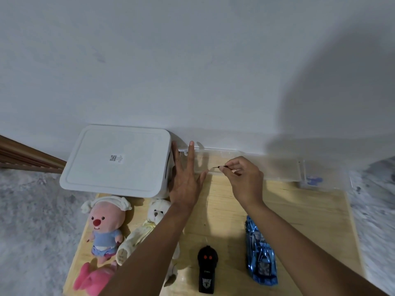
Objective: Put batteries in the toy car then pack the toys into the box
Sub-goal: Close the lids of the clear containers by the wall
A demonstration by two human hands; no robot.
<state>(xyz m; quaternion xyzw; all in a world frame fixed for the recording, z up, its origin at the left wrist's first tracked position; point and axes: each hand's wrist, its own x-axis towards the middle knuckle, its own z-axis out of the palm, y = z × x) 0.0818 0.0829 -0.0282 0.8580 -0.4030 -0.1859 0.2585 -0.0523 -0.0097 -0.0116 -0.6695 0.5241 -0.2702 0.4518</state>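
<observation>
Hands: left hand (pixel 184 180) flat, fingers spread, at the clear case (pixel 275 169) | right hand (pixel 245 180) pinches thin dark tool (pixel 217 167) | toy car (pixel 259 253) front-right on table, untouched | risk: slim tool could slip from that fingertip pinch

Pale wooden tabletop (pixel 299 210): clear plastic case (pixel 277 170) beneath the left hand (pixel 184 184)'s fingers (pixel 190 154), white lidded plastic box (pixel 117 161) just left of them; nearer than them, three plush toys (pixel 104 227), black remote control (pixel 207 270), shiny blue toy car (pixel 259 253).

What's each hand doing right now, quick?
Left hand: open, fingers spread, holding nothing.
Right hand: pinching a thin dark tool.
</observation>
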